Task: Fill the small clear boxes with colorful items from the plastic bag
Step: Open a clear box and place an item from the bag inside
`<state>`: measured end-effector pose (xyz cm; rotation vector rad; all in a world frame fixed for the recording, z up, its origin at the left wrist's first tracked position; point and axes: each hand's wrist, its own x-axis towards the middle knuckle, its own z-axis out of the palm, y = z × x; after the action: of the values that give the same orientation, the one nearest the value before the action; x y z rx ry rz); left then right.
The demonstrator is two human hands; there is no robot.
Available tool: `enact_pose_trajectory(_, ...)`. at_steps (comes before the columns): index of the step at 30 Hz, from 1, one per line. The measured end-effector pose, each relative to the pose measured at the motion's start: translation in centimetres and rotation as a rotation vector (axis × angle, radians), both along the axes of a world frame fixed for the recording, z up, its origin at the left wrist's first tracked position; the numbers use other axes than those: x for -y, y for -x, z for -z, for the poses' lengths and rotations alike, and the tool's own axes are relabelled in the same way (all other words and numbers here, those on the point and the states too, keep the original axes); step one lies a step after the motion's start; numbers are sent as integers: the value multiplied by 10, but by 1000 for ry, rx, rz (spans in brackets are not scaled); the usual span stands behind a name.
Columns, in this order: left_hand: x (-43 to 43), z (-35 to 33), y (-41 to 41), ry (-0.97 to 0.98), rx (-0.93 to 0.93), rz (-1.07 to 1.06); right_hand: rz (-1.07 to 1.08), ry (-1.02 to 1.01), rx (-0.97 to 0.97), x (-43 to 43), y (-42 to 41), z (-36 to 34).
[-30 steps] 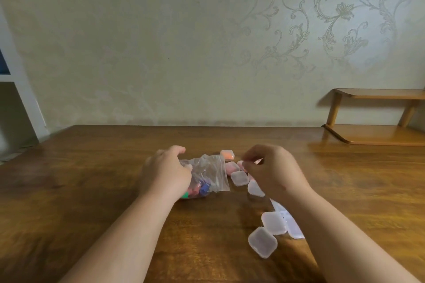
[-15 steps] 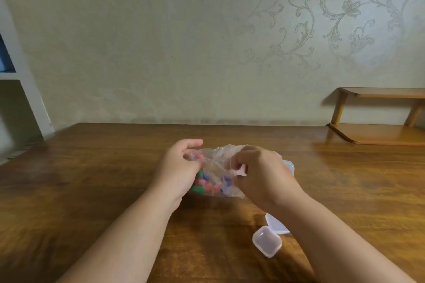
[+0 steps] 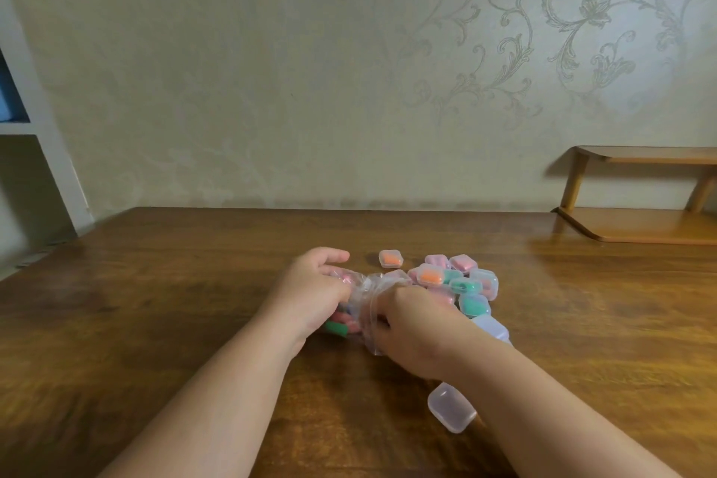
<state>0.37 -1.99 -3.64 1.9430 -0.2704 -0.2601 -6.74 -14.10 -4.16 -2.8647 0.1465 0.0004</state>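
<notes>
Wooden bench [image 3: 155, 322], patterned wall behind. Plastic bag [image 3: 362, 295] sits mid-bench w/ colorful items inside. Your left hand [image 3: 310, 291] grips bag's left side; right hand [image 3: 411, 326] pinches its right edge, both grips closed on it. Filled boxes [image 3: 450, 279] clustered just right of bag; one empty box [image 3: 451, 407] nearer you.

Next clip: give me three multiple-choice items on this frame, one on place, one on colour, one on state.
1. The empty clear box lies:
A. by the right forearm
B. on the wall shelf
C. inside the bag

2. The box set apart at the back holds something:
A. blue
B. orange
C. black

3. The plastic bag is:
A. lying untouched
B. gripped by both hands
C. hanging from the shelf

A: it rests on the table beside that forearm.
B: orange shows through it.
B: left hand and right hand both clutch it.
</notes>
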Motion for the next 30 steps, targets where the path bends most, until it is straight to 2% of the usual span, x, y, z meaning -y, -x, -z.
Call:
enact_pose_trajectory(1, 0, 0, 0, -76, -3, 1, 5, -14, -12, -1, 0, 0)
enact_pose_trajectory(4, 2, 1, -1, -280, 37, -46, 114, -59, -223, 0, -5, -9)
enact_pose_trajectory(7, 3, 3, -1, -288, 39, -42, 102, -58, -195, 5, -9, -10)
enact_pose_trajectory(10, 3, 3, -3, -160, 15, -19, 104, -154, -94, 10, -6, -5)
enact_pose_trajectory(14, 3, -2, -3, 190, -149, -15, 146, -343, 96, 15, -6, 2)
enact_pose_trajectory(18, 3, -2, -3, 342, -221, 15, 121, -436, 230, 19, -4, 10)
enact_pose_trajectory(23, 0, 1, -2, 357, -236, 119, 86, -446, 232, 22, -3, 10)
enact_pose_trajectory(30, -1, 0, 0, 363, -196, 107, 11, -449, 244, 20, 2, 5)
